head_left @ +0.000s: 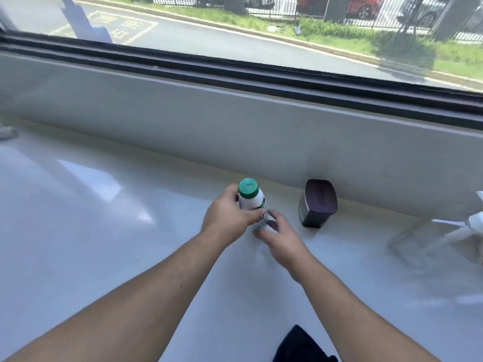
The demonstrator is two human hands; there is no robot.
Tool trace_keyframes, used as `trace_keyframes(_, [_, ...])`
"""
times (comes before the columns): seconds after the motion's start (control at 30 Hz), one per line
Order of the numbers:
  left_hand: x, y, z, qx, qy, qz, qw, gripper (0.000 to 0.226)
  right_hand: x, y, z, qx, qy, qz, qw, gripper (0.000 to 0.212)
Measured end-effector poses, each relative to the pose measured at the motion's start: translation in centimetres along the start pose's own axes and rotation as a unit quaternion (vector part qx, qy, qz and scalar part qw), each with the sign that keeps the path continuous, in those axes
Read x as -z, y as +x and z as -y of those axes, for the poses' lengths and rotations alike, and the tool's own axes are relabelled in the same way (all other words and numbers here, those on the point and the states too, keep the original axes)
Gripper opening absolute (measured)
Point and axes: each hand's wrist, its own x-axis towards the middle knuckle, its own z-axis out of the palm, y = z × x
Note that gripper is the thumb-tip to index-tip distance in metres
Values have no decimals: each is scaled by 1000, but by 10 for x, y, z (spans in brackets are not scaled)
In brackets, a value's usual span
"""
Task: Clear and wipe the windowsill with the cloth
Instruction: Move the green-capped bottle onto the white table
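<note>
with the left hand (226, 218) wrapped round the green-capped bottle (251, 202) and the right hand (279, 237) loosely cupping its base, lift it straight, clear of the dark container (317, 203) at 3 o'clock.

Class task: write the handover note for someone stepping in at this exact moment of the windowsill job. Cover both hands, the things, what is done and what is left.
Left hand: wrapped around the white bottle with the green cap, upright on the windowsill.
Right hand: fingers at the bottle's base, grip unclear.
Dark jar: stands to the right, by the back wall.
White object: at the right edge, blurred.
Dark cloth: lies at the near edge, untouched.
Done: nothing visibly cleared.
Left: move bottle, jar and the rest off, then wipe.
</note>
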Motion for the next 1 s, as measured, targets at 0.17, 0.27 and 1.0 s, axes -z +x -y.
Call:
trace_keyframes(0.17, [127,-70,75,23,-11,-69,997,54,-133,-49,26,24,-67,105,992,68])
trace_keyframes(0.27, [224,-129,142,51,-34,-124,990,55,-241,-85,41,42,-124,181,975,70])
trace_keyframes(1.0, [556,-633,560,348,-116,-476,799,59,-839,-447,-79,30,-345,558,755,87])
